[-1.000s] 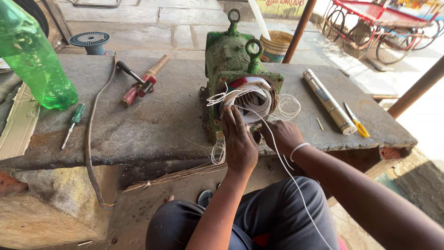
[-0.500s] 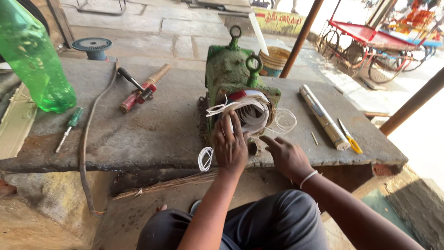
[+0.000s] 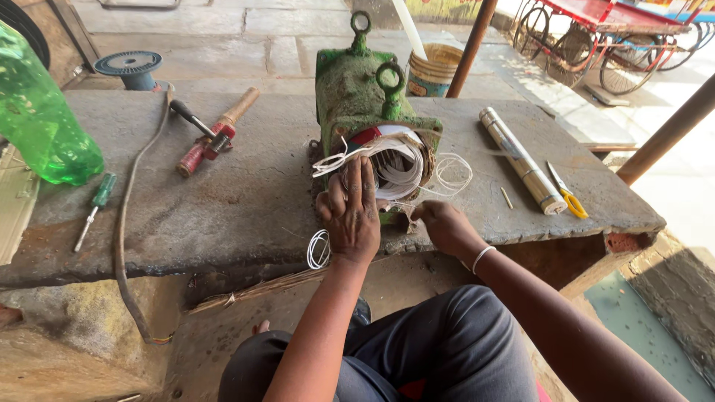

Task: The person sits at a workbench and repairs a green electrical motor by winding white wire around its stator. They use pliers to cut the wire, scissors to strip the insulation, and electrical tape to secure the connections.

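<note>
Outdoors, on a rough grey stone slab bench (image 3: 223, 216) set over a paved yard, a green cast-metal motor housing with two lifting eyes (image 3: 357, 89) is stood near the front edge, its open end turned toward the seated person so the inside can be reached. From that opening a bundle of white insulated winding wire (image 3: 398, 160) bulges out in loops, with loose strands trailing to the right and a small coil hanging below the slab edge.

The left hand (image 3: 351, 212) is laid flat against the bundle, fingers spread and pressed onto the wire, apparently to keep the loops seated. The right hand (image 3: 441, 223) is closed in a pinch just beside the lower right of the opening, where a thin white strand seems to be gripped; the exact hold is partly hidden.

Tools are kept within arm's reach but clear of the work: a wooden-handled hammer (image 3: 216, 130) and a green-handled screwdriver (image 3: 93, 208) to the left, a green plastic bottle (image 3: 41, 126) at the far left, a metal cylinder (image 3: 521, 160) and yellow-handled cutters (image 3: 566, 193) to the right.
</note>
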